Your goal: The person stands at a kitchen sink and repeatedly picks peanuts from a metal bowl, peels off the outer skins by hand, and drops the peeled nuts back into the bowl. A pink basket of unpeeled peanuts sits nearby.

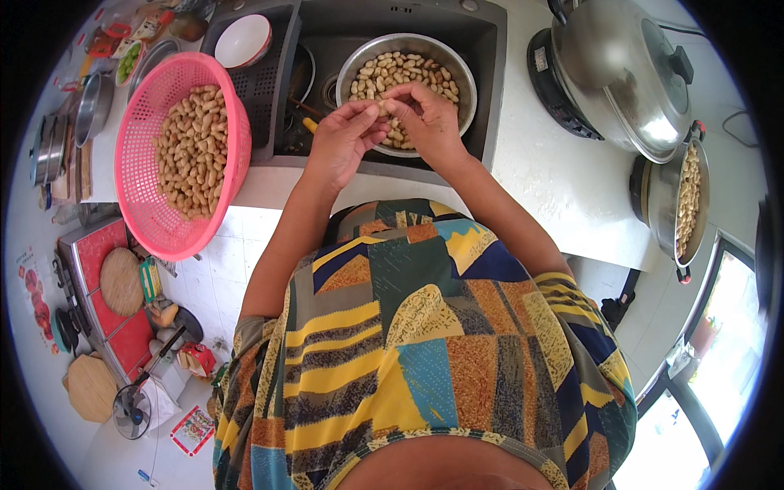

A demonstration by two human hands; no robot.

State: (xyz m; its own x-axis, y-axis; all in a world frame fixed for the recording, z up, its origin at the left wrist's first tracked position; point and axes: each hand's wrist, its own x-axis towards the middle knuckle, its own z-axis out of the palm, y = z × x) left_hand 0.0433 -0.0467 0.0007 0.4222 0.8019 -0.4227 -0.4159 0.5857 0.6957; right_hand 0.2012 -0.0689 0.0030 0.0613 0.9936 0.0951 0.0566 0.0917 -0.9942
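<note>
A single unshelled peanut is pinched between the fingertips of my two hands. My left hand grips it from the left, thumb on top and the other fingers curled. From the right, my right hand holds it with thumb and index finger. Both hands are over the near part of a round stainless steel basin, which stands in the dark sink. Many unshelled peanuts lie in the basin, partly hidden by my hands. To the left, a pink perforated plastic basket holds a heap of peanuts.
A white bowl with a red outside rests on the dark drainer beside the sink. At right stand a large lidded steel pot and a steel pan containing peanuts. A yellow handle shows inside the sink.
</note>
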